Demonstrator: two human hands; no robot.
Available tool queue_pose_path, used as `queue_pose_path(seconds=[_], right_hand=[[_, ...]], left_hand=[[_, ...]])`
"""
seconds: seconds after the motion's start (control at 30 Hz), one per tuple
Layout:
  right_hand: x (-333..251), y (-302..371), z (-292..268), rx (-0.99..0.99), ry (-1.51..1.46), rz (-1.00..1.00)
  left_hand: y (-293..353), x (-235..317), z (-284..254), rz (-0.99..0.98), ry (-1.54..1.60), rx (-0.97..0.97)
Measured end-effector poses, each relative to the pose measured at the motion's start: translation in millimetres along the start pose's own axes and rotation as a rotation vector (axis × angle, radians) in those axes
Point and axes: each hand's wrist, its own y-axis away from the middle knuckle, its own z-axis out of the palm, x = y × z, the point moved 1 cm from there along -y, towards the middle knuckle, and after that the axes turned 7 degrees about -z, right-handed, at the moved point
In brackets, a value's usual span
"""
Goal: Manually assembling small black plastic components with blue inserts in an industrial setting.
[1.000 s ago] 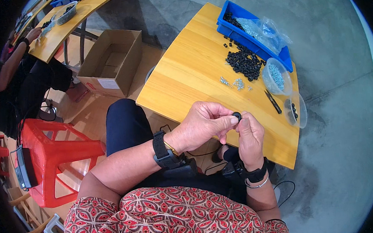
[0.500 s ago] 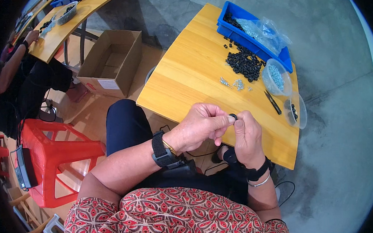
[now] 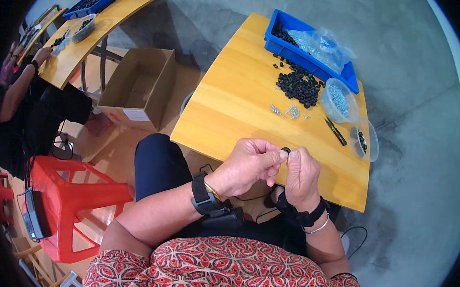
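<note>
We see a small black part [image 3: 285, 150] held up between the two hands, over the near edge of the table; most of it is hidden by the fingertips. The left hand [image 3: 248, 166] has its thumb and forefinger clamped on the part, while its other fingers curl loosely below, slightly apart. The right hand [image 3: 302, 177] brings its thumb and bent forefinger together on the part's right edge; its remaining fingers fold inward, and the thumb covers much of the contact. We note the left forearm entering from eight o'clock, its wrist ringed by a black strap [image 3: 204, 195]. The right forearm rises from five o'clock, its thumb pointing to twelve.

Taking the part as the dial's centre, we find small metal pieces [image 3: 292, 112] at twelve o'clock, and a pile of black parts [image 3: 298, 87] just beyond. A blue tray [image 3: 302, 58] lies towards one, a clear bowl [image 3: 339, 101] of pale blue pieces near two, and dark tweezers [image 3: 336, 131] between two and three, all on the yellow table [image 3: 227, 99]. At ten we observe an open cardboard box [image 3: 137, 91]; between eight and nine, a red stool [image 3: 58, 177].
</note>
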Motion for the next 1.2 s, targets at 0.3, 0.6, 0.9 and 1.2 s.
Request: queue_pose_path(seconds=[0.3, 0.6, 0.9, 1.2], right_hand=[[10.9, 6.8, -1.3, -0.047, -0.55, 0.425], [3.8, 3.3, -5.5, -0.036, -1.07, 0.651], [11.6, 8.2, -2.5, -0.062, -0.795, 0.519], [8.3, 2.7, -12.6, -0.164, -0.416, 0.137]], left_hand=[[2.4, 1.6, 0.5, 0.007, -0.014, -0.008], [1.6, 5.1, 4.4, 0.079, -0.086, -0.028], [2.5, 7.0, 0.0, 0.101, -0.121, -0.047], [4.7, 16.2, -9.0, -0.011, -0.165, -0.164]])
